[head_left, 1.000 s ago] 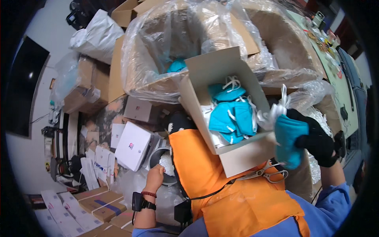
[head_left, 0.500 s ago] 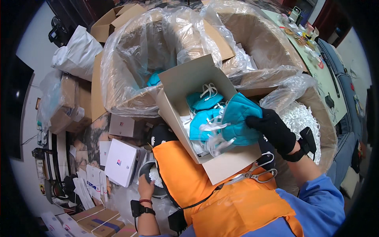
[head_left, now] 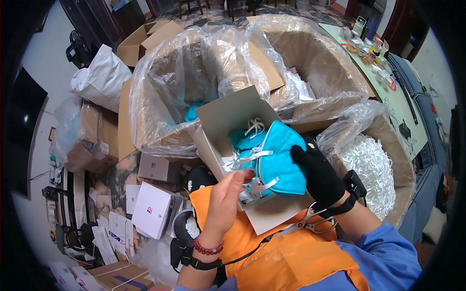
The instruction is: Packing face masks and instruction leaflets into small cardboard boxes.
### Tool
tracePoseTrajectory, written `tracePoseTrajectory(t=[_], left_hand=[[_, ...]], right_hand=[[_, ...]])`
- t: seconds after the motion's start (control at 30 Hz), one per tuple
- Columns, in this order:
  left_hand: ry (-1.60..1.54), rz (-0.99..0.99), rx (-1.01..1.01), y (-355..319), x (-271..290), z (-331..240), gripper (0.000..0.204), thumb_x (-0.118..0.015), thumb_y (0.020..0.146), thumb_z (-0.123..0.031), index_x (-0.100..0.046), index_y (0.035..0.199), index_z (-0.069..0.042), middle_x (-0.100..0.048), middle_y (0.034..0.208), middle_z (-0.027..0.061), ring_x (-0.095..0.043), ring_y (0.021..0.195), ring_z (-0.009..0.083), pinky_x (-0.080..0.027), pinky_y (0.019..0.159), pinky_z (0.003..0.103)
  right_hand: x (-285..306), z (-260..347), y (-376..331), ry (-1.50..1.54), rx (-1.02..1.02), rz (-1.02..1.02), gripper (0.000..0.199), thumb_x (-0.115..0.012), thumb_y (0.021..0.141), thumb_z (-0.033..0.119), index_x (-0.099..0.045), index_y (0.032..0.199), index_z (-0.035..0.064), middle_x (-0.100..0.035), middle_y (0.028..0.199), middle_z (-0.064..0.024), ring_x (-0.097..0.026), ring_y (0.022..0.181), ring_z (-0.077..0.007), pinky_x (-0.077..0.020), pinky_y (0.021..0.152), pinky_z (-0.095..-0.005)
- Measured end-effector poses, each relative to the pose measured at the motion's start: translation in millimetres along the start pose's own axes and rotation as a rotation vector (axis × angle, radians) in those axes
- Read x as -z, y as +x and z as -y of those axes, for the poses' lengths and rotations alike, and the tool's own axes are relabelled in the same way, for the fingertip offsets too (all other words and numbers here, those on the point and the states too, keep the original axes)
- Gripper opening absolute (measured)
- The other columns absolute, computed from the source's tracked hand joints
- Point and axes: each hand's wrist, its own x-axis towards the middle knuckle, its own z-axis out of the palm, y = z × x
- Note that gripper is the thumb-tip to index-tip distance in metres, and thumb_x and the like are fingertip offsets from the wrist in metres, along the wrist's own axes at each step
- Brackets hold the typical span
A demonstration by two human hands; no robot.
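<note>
A teal mask [head_left: 285, 167], straps [head_left: 262, 153] still attached, sits over the near right corner of the open box [head_left: 237, 111], pinched by the gloved right hand [head_left: 318, 172]; left hand [head_left: 223, 206] at the straps, finger hold unclear; more masks [head_left: 242, 138] inside

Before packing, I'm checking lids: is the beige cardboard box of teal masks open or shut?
Open: its far flap stands raised, near flap folds outward, masks inside.

Lit fairly brightly; glinting off plastic liners [head_left: 238, 63]; marked by glare on dark screen [head_left: 26, 138]; bowed and blackened toward rim.
</note>
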Motion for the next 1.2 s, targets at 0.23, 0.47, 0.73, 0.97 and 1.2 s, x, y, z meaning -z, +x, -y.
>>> tracePoseTrajectory(t=[0.23, 0.47, 0.73, 0.97, 1.2], left_hand=[[-0.268, 0.129, 0.105, 20, -37, -14, 0.024, -0.068, 0.091, -0.012, -0.057, 0.108, 0.002, -0.063, 0.093, 0.0032, -0.056, 0.085, 0.0070, -0.046, 0.073, 0.023], [0.651, 0.368, -0.057, 27, -4, -31, 0.026, -0.060, 0.092, -0.014, -0.061, 0.112, 0.001, -0.069, 0.091, 0.0173, -0.068, 0.079, 0.0229, -0.054, 0.074, 0.032], [0.812, 0.592, -0.225, 26, -19, -54, 0.023, -0.062, 0.088, -0.018, -0.063, 0.105, -0.003, -0.062, 0.079, 0.0206, -0.062, 0.074, 0.0399, -0.048, 0.064, 0.043], [0.737, 0.586, -0.079, 29, -8, -45, 0.024, -0.060, 0.092, -0.022, -0.057, 0.103, -0.001, -0.063, 0.086, 0.0209, -0.060, 0.079, 0.0412, -0.045, 0.068, 0.046], [0.803, 0.588, -0.086, 26, -12, -44, 0.022, -0.059, 0.091, -0.018, -0.057, 0.104, 0.000, -0.063, 0.090, 0.0207, -0.060, 0.082, 0.0412, -0.046, 0.071, 0.046]], right_hand=[[-8, 19, -13, -0.270, 0.118, -0.386, 0.032, -0.070, 0.085, 0.034, -0.065, 0.075, 0.0045, -0.053, 0.070, -0.0165, -0.053, 0.069, -0.0322, -0.0384, 0.060, -0.0442], [23, 40, 2, -0.235, 0.350, -0.021, 0.058, -0.075, 0.077, 0.009, -0.056, 0.132, 0.0100, -0.060, 0.121, -0.0161, -0.056, 0.093, -0.0349, -0.0451, 0.080, -0.0401], [25, 43, -2, -0.657, 0.600, 0.217, 0.036, -0.073, 0.081, 0.040, -0.070, 0.112, 0.0224, -0.067, 0.070, 0.0013, -0.061, 0.067, -0.0189, -0.0349, 0.070, -0.0384], [28, 23, 0, -0.785, 0.615, 0.132, 0.039, -0.074, 0.079, 0.044, -0.070, 0.111, 0.0225, -0.069, 0.085, -0.0004, -0.058, 0.073, -0.0234, -0.0346, 0.072, -0.0399], [18, 30, -8, -0.582, 0.502, 0.237, 0.028, -0.070, 0.083, 0.037, -0.071, 0.109, 0.0244, -0.066, 0.085, 0.0017, -0.059, 0.077, -0.0235, -0.0360, 0.075, -0.0388]])
